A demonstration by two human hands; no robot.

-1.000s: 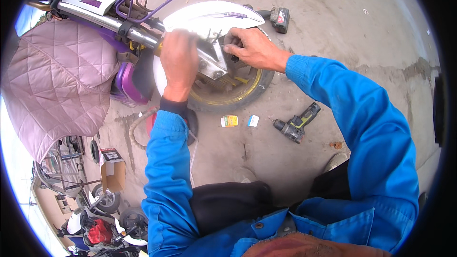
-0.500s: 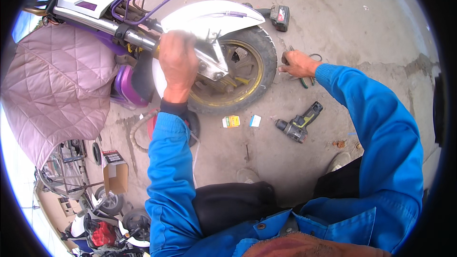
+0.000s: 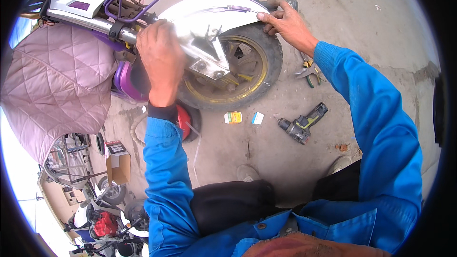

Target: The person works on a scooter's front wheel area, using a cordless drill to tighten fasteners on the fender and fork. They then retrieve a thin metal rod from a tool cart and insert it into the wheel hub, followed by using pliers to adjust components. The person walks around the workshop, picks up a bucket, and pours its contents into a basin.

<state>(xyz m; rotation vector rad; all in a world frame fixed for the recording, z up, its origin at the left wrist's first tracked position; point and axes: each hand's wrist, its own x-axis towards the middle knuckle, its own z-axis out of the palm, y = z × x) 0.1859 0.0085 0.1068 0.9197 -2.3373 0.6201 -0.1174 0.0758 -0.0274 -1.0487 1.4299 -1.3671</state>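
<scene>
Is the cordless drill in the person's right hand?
No, the cordless drill lies on the ground, and the right hand is at the white fender.

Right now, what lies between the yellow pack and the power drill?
The head view shows a small blue-and-white packet between the yellow pack and power drill.

The head-worn wide fisheye camera, the left one of a pair, looks steeply down from above and behind the fingers (image 3: 271, 19), near enough that both blue sleeves (image 3: 166, 176) run from the lower edge up to them. The white mudguard (image 3: 209, 13) lies at the fingers in the upper middle, ground (image 3: 352, 14) spreads beyond and to their right, and straight edges bend toward the dark round rim.
</scene>
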